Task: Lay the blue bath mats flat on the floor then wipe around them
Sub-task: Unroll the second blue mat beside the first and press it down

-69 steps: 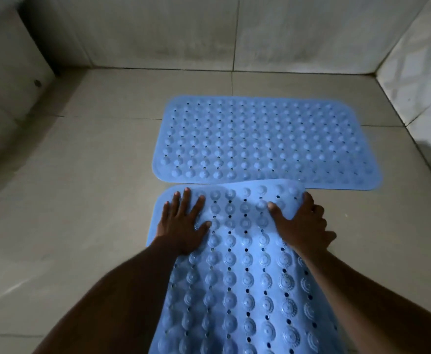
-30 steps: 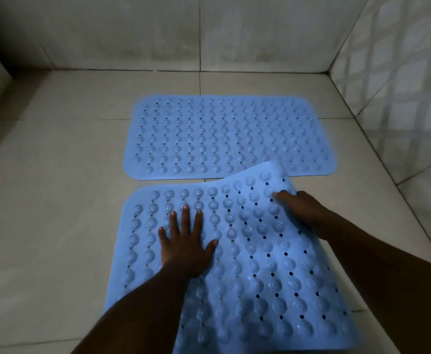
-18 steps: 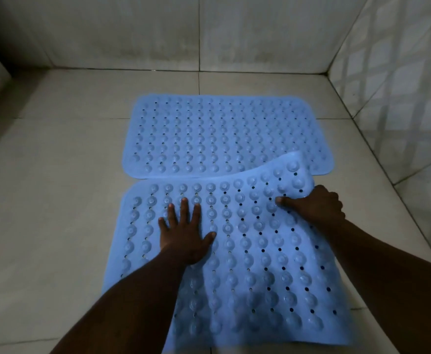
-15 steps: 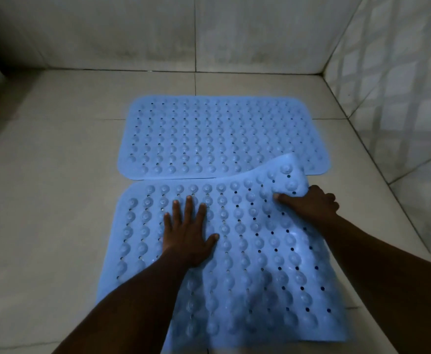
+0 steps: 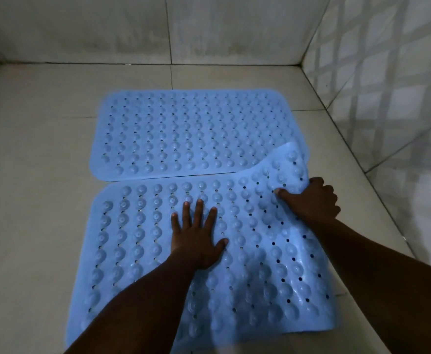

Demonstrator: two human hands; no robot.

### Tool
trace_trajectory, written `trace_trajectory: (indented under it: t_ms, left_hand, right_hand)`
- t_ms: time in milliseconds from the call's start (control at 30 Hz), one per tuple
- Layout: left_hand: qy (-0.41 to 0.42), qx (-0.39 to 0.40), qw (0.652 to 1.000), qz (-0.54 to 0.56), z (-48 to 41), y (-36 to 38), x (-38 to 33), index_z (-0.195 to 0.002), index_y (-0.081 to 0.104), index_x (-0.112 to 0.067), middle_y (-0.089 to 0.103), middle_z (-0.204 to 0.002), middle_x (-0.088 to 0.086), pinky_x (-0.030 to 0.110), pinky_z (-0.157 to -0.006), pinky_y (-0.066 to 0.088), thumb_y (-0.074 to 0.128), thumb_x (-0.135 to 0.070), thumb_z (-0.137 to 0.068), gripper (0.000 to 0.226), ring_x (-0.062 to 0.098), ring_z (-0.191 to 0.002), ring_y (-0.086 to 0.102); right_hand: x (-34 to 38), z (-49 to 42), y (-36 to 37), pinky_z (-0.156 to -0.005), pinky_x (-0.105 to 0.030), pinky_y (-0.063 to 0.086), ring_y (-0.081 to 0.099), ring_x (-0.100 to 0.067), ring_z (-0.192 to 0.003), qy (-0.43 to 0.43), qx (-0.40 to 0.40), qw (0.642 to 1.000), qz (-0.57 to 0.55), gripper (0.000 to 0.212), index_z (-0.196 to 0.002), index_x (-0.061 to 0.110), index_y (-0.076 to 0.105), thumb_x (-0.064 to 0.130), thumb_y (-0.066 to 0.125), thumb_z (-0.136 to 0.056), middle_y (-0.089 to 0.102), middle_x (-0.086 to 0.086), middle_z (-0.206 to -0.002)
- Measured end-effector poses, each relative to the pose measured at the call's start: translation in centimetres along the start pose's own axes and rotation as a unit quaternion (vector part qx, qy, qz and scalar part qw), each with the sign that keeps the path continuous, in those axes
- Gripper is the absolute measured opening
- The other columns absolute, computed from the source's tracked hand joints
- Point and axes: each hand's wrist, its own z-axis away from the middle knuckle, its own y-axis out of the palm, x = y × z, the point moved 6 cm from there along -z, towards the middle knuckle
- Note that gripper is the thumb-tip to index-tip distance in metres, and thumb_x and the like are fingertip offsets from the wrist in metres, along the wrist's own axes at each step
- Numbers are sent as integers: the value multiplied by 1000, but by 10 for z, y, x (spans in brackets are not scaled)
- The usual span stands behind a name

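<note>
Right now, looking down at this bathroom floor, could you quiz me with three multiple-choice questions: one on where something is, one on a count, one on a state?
1. Where is the left hand?
A. Pressed flat on the near mat
B. On the far mat
C. On the wall

2. How many blue mats are there?
A. One
B. Two
C. Three

3. How does the near mat's far right corner lie?
A. Flat on the floor
B. Rolled into a tube
C. Lifted, overlapping the far mat

Answers: 1 A, the palm is spread on it. 2 B, two lie end to end. 3 C, the right hand grips the edge beside the raised corner.
</note>
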Motion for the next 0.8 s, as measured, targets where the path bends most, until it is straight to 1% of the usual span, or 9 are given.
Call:
trace_trajectory:
  t_ms: [100, 200, 267, 333, 400, 467, 567, 667, 800]
  left_hand:
    - [-6, -2, 1000, -8, -1, 4, 0, -157, -23, -34, -38, -161, 8, 65, -118, -15, 13, -81, -89, 90, 40, -145, -39]
    - [-13, -3, 1000, -6, -2, 6, -2, -156, -25, -34, -40, -160, 8, 66, -117, -17, 11, -81, -88, 89, 41, -143, -41]
    - [-16, -1, 1000, -5, -3, 6, -2, -155, -27, -34, -41, -159, 8, 66, -117, -17, 9, -81, -88, 89, 41, -142, -42]
    - [-17, -1, 1000, -4, -4, 7, -2, -155, -27, -34, -42, -159, 8, 66, -117, -17, 8, -81, -88, 89, 41, -142, -42]
    - [-21, -3, 1000, -3, -4, 6, -2, -155, -26, -34, -41, -159, 8, 66, -117, -17, 8, -81, -89, 88, 41, -143, -41]
    - [-26, -2, 1000, -3, -4, 6, -3, -156, -25, -34, -40, -160, 8, 67, -117, -15, 9, -80, -89, 88, 41, -144, -40]
    - [-35, 4, 999, -1, -7, 5, -5, -155, -26, -33, -40, -160, 8, 68, -117, -14, 9, -79, -90, 87, 43, -144, -39]
    - [-43, -5, 999, 4, -7, 5, -7, -155, -26, -32, -39, -161, 9, 67, -117, -14, 8, -78, -91, 86, 44, -144, -39]
    - [-48, -36, 998, 21, -7, 5, -13, -155, -26, -30, -41, -160, 12, 63, -119, -18, 13, -74, -93, 86, 43, -144, -40]
  right_hand:
    - [-5, -5, 2, -104, -52, 35, 42, -41, -127, 5, 20, 999, 25, 94, -131, 16, 47, 74, 71, -62, 45, -18, -132]
    - [-8, -8, 8, -105, -52, 42, 51, -38, -121, -2, 62, 997, -50, 85, -128, 16, 42, 62, 76, -65, 48, -14, -130]
    - [-8, -6, 10, -96, -48, 50, 59, -32, -107, -9, 99, 988, -119, 76, -119, 18, 37, 54, 79, -67, 54, -9, -122]
    - [-7, -6, 7, -85, -40, 51, 57, -28, -95, -21, 105, 986, -127, 72, -114, 20, 33, 50, 80, -69, 54, -6, -115]
    - [-6, -9, 1, -81, -39, 47, 58, -32, -95, -32, 71, 991, -110, 74, -115, 18, 32, 49, 81, -69, 54, -8, -113]
    - [-6, -12, -7, -87, -45, 47, 60, -39, -107, -34, 12, 994, -100, 80, -118, 16, 30, 47, 83, -68, 55, -13, -119]
    - [-9, -16, -20, -97, -55, 40, 50, -44, -120, -24, -85, 994, -60, 90, -125, 17, 29, 46, 86, -62, 47, -20, -129]
    - [-8, -14, -27, -95, -55, 37, 44, -42, -119, -46, -158, 986, 2, 100, -130, 19, 33, 53, 87, -53, 43, -21, -128]
    - [-11, -8, -21, -92, -52, 36, 41, -39, -118, -80, -209, 974, 33, 98, -133, 20, 36, 59, 82, -56, 42, -18, -130]
